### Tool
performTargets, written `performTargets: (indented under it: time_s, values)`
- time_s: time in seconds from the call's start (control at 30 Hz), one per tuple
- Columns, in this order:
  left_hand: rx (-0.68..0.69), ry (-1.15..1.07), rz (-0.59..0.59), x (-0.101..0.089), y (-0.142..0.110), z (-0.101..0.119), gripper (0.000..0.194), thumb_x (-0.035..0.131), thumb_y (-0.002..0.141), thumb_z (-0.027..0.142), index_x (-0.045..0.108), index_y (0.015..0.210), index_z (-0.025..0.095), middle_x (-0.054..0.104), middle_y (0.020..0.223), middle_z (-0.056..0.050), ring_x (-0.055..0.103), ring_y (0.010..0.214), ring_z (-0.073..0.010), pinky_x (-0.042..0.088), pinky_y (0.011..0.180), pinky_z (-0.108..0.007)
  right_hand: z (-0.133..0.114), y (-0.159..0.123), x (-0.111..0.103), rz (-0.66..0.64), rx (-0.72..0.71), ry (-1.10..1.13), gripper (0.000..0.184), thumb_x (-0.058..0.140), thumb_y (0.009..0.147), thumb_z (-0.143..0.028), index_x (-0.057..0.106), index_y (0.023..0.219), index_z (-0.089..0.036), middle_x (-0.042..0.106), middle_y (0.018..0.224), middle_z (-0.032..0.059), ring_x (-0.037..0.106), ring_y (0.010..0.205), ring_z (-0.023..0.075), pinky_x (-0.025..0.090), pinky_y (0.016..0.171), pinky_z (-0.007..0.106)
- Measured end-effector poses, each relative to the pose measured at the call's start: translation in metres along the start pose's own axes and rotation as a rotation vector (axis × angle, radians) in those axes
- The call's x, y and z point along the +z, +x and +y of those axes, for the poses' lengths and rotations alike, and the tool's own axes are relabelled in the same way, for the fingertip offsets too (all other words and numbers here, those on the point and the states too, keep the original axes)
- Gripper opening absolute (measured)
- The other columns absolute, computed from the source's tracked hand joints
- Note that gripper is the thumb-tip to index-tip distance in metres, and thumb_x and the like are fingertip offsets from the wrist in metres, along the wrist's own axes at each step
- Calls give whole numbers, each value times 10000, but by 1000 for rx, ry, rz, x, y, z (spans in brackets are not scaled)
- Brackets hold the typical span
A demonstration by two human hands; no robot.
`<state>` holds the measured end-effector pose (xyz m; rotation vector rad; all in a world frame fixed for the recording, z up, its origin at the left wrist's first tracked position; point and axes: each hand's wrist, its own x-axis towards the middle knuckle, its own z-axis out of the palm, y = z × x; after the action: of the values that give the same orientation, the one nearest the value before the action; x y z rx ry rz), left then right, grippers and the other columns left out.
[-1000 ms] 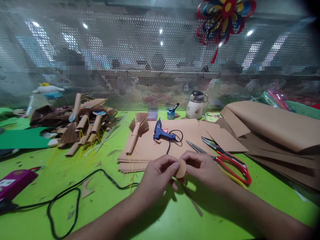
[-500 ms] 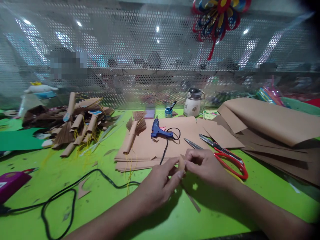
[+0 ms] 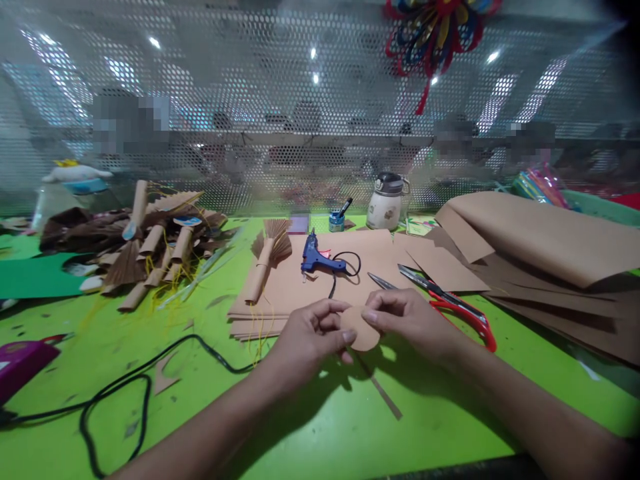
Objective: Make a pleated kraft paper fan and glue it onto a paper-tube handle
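Observation:
Between my two hands is a small rounded piece of brown paper (image 3: 361, 332), its flat face turned toward me. My left hand (image 3: 323, 337) pinches its left edge, thumb on the near face. The upper right edge is gripped by the thumb and fingers of my right hand (image 3: 403, 320). Behind my hands, a blue glue gun (image 3: 320, 259) lies on stacked brown paper sheets (image 3: 300, 293). A paper roll with a pleated fan end (image 3: 265, 260) rests on the stack's left side. Red-handled scissors (image 3: 465, 310) lie just beyond my right hand, partly hidden by it.
Paper rolls with yellow strings (image 3: 160, 247) are heaped at the left. A black cord (image 3: 145, 380) loops over the green table (image 3: 300, 433). Large brown sheets (image 3: 540, 233) lie at the right. A white bottle (image 3: 385, 203) and a small blue jar (image 3: 337, 221) stand against the perforated panel (image 3: 280, 87).
The brown paper piece, seen nearly edge-on half a second ago, now shows its broad face. Both hands keep hold of it with shifted fingers. The whole view has moved slightly.

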<state>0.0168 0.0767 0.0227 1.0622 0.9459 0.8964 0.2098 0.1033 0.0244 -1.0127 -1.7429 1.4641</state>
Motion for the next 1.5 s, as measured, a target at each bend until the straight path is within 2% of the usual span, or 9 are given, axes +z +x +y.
performTargets:
  time_s: [0.17,0.33,0.67,0.97,1.1,1.2,1.3,1.4,1.5]
  values:
    - [-13,-12,10,0,-1,-1,336,786,633,224,634,917,129,680,742,-35,571,558,-98,448,563,-232,6,1,-4,-62,1,128,245,663,787,-374,608,769,-136,562,692,3,487,636,114,370,609,248]
    - [-30,15,-40,0,-2,-2,163,703,738,258,679,806,111,650,699,-45,516,577,-90,388,544,-210,5,-1,-2,-51,9,171,223,671,787,-345,607,730,-139,551,651,-12,490,608,105,375,601,245]
    - [1,128,-75,1,-4,-6,175,667,783,291,690,830,125,602,660,-19,464,567,-84,323,533,-206,2,-4,10,14,48,287,201,692,769,-317,609,760,-135,578,695,-4,522,628,112,385,600,259]
    - [-33,-38,-197,-1,0,-13,278,539,873,372,624,799,118,619,703,-51,513,589,-95,379,586,-221,12,-1,11,16,85,458,247,715,733,-364,602,734,-145,557,605,-20,481,525,96,369,533,250]
    - [91,245,9,1,-1,-10,269,496,885,408,578,868,152,583,729,-36,507,609,-118,398,575,-244,7,0,14,153,39,226,286,696,742,-400,589,662,-146,503,551,-39,435,503,86,353,507,244]
    - [463,670,241,3,-7,-9,211,522,876,336,526,1023,183,564,897,-55,520,779,-163,433,673,-296,4,0,16,251,44,100,315,669,756,-419,578,630,-144,491,514,-42,421,477,82,338,478,235]
    - [796,1091,192,7,-14,-10,292,580,837,308,497,1081,171,545,954,-79,476,872,-213,426,743,-368,3,-1,20,276,26,94,300,661,766,-402,577,642,-143,481,496,-49,420,456,78,343,462,228]
    - [794,1310,94,12,-17,-13,288,586,831,321,492,1046,153,535,916,-79,452,841,-224,425,727,-392,2,-4,24,216,28,135,264,662,776,-376,592,695,-135,515,546,-39,453,474,78,370,469,222]
    - [779,1350,85,14,-18,-15,242,553,851,278,476,1035,141,531,940,-91,455,859,-226,429,742,-394,0,-8,28,165,31,193,253,665,779,-379,600,764,-135,556,617,-20,493,509,87,409,493,228]
